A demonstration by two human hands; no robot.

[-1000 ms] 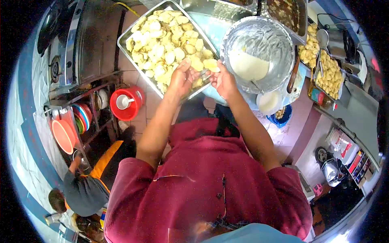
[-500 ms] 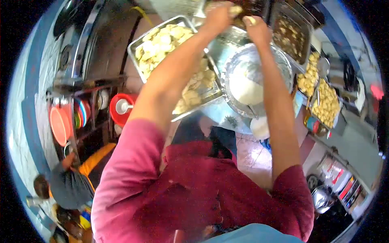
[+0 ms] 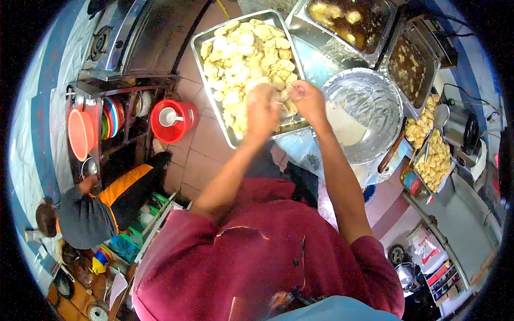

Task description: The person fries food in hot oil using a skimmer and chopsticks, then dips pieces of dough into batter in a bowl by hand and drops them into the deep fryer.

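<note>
A metal tray point(image 3: 202, 69) holds a heap of pale yellow slices point(image 3: 243, 56). Over the tray's lower right part is my left hand point(image 3: 262, 109), blurred, its fingers hard to make out. My right hand point(image 3: 309, 101) is beside it at the tray's right edge, thumb and fingers pinched together; what they hold, if anything, is too small to tell. Right of that hand stands a large metal bowl point(image 3: 383, 107) with cream-coloured batter point(image 3: 345, 125) and smeared walls. Behind the bowl, a deep metal fryer point(image 3: 334, 40) has pieces in dark oil.
A second fryer point(image 3: 407, 69) stands at the right, near trays of golden fried pieces point(image 3: 432, 163) and a skimmer point(image 3: 440, 115). A red bucket point(image 3: 168, 134) with a white mug point(image 3: 168, 116) is on the floor. Another person point(image 3: 88, 214) is at the lower left.
Both hands have come back from above the fryers to the tray of slices. Light pieces now show in the oil of the near fryer. The view has shifted.
</note>
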